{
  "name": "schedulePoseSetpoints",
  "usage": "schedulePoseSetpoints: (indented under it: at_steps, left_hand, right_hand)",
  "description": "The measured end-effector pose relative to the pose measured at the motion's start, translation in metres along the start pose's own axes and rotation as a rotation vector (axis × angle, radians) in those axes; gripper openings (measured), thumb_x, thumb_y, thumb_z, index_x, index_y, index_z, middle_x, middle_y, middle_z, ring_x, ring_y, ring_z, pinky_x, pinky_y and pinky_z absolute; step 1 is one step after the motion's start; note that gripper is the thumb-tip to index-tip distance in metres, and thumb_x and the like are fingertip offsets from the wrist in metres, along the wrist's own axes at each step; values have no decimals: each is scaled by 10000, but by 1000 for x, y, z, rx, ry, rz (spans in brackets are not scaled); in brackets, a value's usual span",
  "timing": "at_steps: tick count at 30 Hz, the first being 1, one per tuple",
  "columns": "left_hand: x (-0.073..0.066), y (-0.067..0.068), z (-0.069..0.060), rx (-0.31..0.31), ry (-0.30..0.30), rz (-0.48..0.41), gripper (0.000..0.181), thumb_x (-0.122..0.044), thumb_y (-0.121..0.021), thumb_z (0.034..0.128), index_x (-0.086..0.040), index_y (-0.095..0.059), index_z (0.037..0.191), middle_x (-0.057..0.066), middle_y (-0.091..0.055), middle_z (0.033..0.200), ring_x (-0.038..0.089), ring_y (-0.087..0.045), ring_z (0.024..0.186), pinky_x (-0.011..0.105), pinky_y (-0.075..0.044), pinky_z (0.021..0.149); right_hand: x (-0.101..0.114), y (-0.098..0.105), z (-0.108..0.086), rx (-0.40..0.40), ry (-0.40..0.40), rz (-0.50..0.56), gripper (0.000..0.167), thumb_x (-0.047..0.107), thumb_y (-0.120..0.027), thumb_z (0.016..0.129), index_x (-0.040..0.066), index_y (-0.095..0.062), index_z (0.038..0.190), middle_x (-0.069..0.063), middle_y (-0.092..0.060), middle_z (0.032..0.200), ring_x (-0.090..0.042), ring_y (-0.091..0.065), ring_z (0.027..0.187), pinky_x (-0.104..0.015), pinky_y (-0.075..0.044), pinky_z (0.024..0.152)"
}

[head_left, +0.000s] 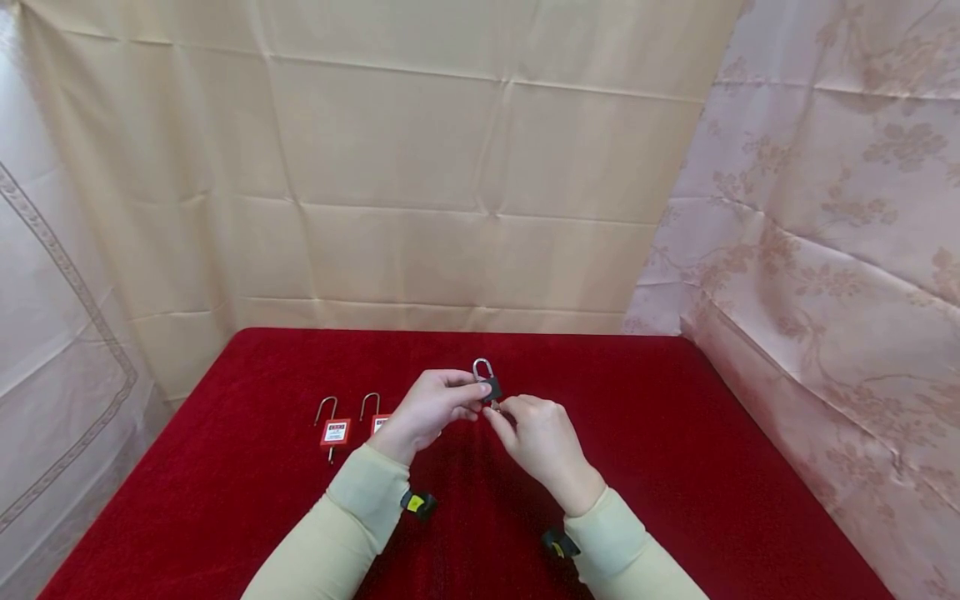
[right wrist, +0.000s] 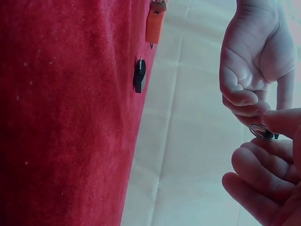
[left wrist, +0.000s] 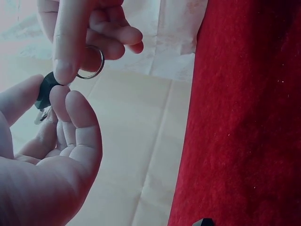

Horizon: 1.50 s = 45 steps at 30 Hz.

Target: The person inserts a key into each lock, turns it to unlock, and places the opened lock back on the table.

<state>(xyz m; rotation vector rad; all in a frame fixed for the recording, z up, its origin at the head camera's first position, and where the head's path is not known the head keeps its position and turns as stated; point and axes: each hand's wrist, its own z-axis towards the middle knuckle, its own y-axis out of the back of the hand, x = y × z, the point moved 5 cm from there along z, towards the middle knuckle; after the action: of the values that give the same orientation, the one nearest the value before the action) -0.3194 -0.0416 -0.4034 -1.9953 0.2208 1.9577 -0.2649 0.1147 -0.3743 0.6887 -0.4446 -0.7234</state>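
A small black padlock [head_left: 491, 389] with a silver shackle is held between the thumb and fingers of my left hand [head_left: 441, 407]. Its shackle points up and away from me; whether it is latched cannot be made out. At the padlock's lower end, my right hand [head_left: 542, 437] pinches a small key, mostly hidden by the thumb and fingers. A metal key ring [left wrist: 101, 66] hangs by the right fingers in the left wrist view. That ring [right wrist: 256, 132] also shows between the two hands in the right wrist view.
Left of my hands, a red padlock [head_left: 335, 432] with a raised shackle and a key lies on the red-covered table [head_left: 675, 467]. Another red padlock [head_left: 380, 423] is partly behind my left hand. A small black object [right wrist: 139, 77] lies on the cloth.
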Motion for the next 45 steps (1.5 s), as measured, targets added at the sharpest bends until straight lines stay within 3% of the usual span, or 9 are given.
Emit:
schedulePoseSetpoints:
  at_steps: [5, 16, 24, 32, 39, 45]
  left_hand:
    - [-1, -1, -1, 21, 9, -7, 233, -112, -728, 948, 63, -713, 1100, 149, -740, 933, 187, -686, 804, 299, -579, 741]
    - [-4, -4, -3, 40, 6, 4, 257, -67, -716, 937, 100, -691, 1131, 128, -735, 937, 174, -677, 794, 289, -568, 730]
    - [-2, 3, -1, -40, 3, 35, 253, -97, -742, 928, 59, -717, 1126, 195, -745, 968, 201, -701, 777, 290, -576, 722]
    - [1, 14, 1, -123, 16, -10, 277, -103, -752, 927, 40, -719, 1161, 100, -725, 883, 191, -665, 756, 279, -577, 704]
    - [-1, 8, 0, -91, 16, 0, 282, -101, -750, 926, 49, -718, 1163, 81, -723, 864, 183, -663, 734, 260, -570, 687]
    - [0, -3, -2, -30, 7, -8, 291, -98, -739, 932, 77, -709, 1164, 124, -730, 918, 175, -661, 757, 277, -569, 702]
  right_hand:
    - [-1, 2, 0, -31, -11, 19, 137, 181, -854, 844, 107, -755, 784, 59, -638, 662, -30, -462, 529, -177, -421, 482]
    - [-3, 1, -2, -7, -39, 20, 174, 211, -865, 839, 130, -737, 756, 86, -588, 630, -21, -431, 528, -165, -399, 477]
    - [-9, 15, 2, -47, -61, 23, 239, 323, -875, 820, 129, -747, 767, 67, -641, 666, -50, -529, 562, -219, -486, 529]
    - [-25, 41, 7, -114, -156, 119, 199, 284, -850, 855, 106, -761, 835, 22, -698, 746, -69, -618, 608, -290, -564, 570]
    - [-43, 57, 8, -182, -247, 227, 140, 198, -828, 873, 94, -761, 940, 35, -723, 834, -75, -654, 689, -324, -578, 607]
    - [-48, 61, 7, -149, -343, 353, 193, 178, -797, 906, 87, -745, 1068, 23, -742, 945, -106, -680, 801, -320, -586, 667]
